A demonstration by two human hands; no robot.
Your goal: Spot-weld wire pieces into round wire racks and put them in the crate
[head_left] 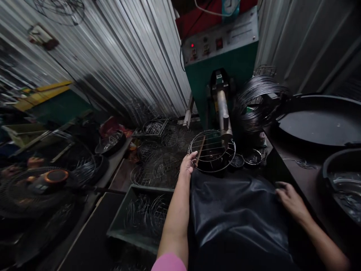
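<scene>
Green tray (121, 222) of wire pieces sits just left of the left forearm. Left hand (187, 163) pinches the rim of a round wire rack (212, 151), under the green machine (222, 67). Black sheet (237, 210) between hands. Right hand (290, 201) rests loosely curled at the sheet's right edge, fingers touching it.

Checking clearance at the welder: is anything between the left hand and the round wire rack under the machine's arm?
Nothing visible does. The left hand already grips the near-left rim of the round wire rack, which lies under the machine's arm. The right hand rests apart on the black sheet.
</scene>
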